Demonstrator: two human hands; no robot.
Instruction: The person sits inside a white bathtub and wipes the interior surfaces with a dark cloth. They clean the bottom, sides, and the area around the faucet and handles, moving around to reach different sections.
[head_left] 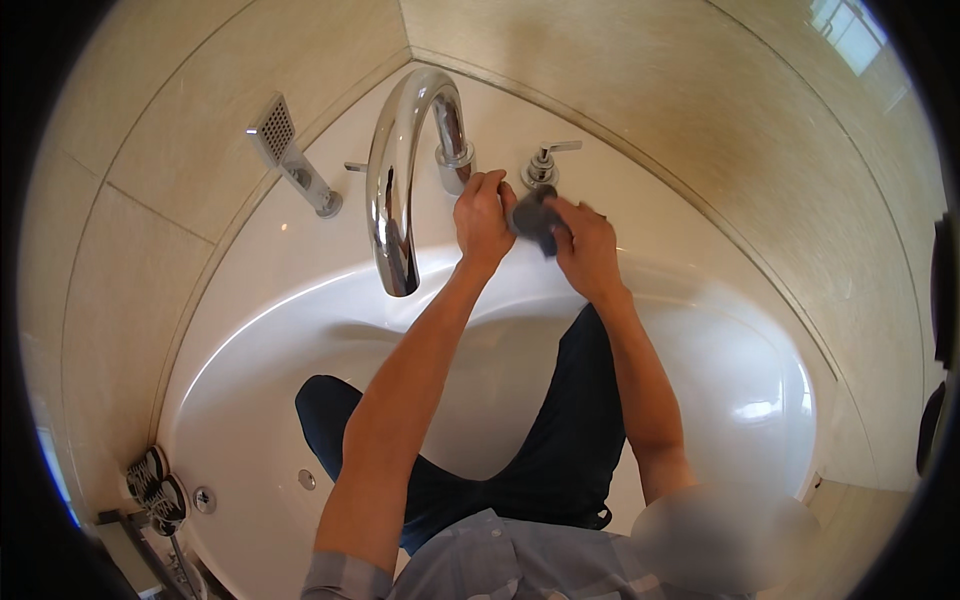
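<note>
My right hand (pixel 590 245) is closed on a dark grey cloth (pixel 537 216), which is slightly blurred and bunched below the lever handle (pixel 541 168). My left hand (pixel 484 228) is just left of the cloth, its fingers curled beside the base of the tall chrome faucet (pixel 391 190). Whatever that hand grips, if anything, is hidden by its own fingers. The faucet's curved spout arches toward me over the tub's inner edge, left of both hands.
I sit inside a white corner bathtub (pixel 250 370). A hand shower (pixel 290 155) stands on the left of the ledge, against beige tiled walls (pixel 680 110). A pair of black-and-white sneakers (pixel 158 488) is at the lower left, by a chrome overflow fitting (pixel 204 499).
</note>
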